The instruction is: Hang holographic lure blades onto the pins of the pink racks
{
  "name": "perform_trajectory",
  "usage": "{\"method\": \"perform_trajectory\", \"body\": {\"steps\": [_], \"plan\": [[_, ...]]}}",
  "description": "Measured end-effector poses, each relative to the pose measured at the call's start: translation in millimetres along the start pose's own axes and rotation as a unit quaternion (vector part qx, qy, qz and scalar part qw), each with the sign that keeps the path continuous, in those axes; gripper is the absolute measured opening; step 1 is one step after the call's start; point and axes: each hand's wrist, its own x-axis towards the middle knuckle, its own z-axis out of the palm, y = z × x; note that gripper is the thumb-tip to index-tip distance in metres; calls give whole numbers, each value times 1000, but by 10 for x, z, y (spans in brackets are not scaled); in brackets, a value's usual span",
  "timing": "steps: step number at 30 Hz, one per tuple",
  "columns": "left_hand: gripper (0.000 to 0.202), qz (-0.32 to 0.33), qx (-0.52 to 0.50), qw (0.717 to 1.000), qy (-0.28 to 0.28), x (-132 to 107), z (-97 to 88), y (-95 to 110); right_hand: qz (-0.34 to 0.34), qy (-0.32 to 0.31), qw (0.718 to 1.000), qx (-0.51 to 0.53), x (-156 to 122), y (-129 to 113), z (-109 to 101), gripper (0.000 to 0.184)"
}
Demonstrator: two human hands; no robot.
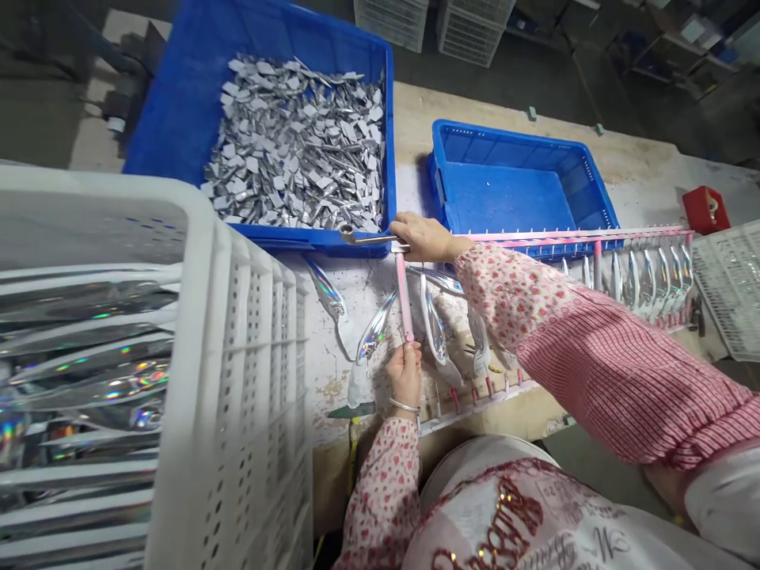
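My left hand (pixel 405 376) is closed around the lower end of the short upright bar of a pink rack (pixel 404 293). At the rack's upper left corner, my right hand (pixel 423 236) is closed on a metal wrench (pixel 362 237), its ring end pointing left. The wrench's other end is hidden under my fingers. Shiny silver fish-shaped pieces with white edges hang on the rack's right part, such as one piece (pixel 632 281). A loose fish-shaped piece (pixel 376 332) lies left of the bar, and another piece (pixel 436 321) is just right of it.
A deep blue bin (pixel 389 158) behind my hands holds many small silver-grey parts. Right of it stands a shallower blue tray (pixel 504 190). A white perforated crate (pixel 249 380) full of shiny pieces stands at left. A red box (pixel 705 210) and another white crate (pixel 733 285) are at right.
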Motion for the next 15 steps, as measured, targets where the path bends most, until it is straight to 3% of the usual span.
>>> {"method": "perform_trajectory", "body": {"steps": [3,5,8,10,13,15], "plan": [[59,9,-2,1000,0,0,6,22,45,58,995,60,-285,-76,-122,39],[58,11,-5,1000,-6,6,9,25,106,45,984,136,-576,-263,-79,45],[53,16,-13,1000,-20,19,15,14,150,-26,956,250,-1025,-686,193,45],[50,24,-18,999,-22,25,21,2,164,-27,939,301,-1269,-955,405,40],[47,39,-31,999,-14,33,30,-12,169,26,900,401,-1549,-1212,569,41],[47,45,-28,999,-13,42,36,-19,143,36,852,502,-1691,-1291,565,45]]}}
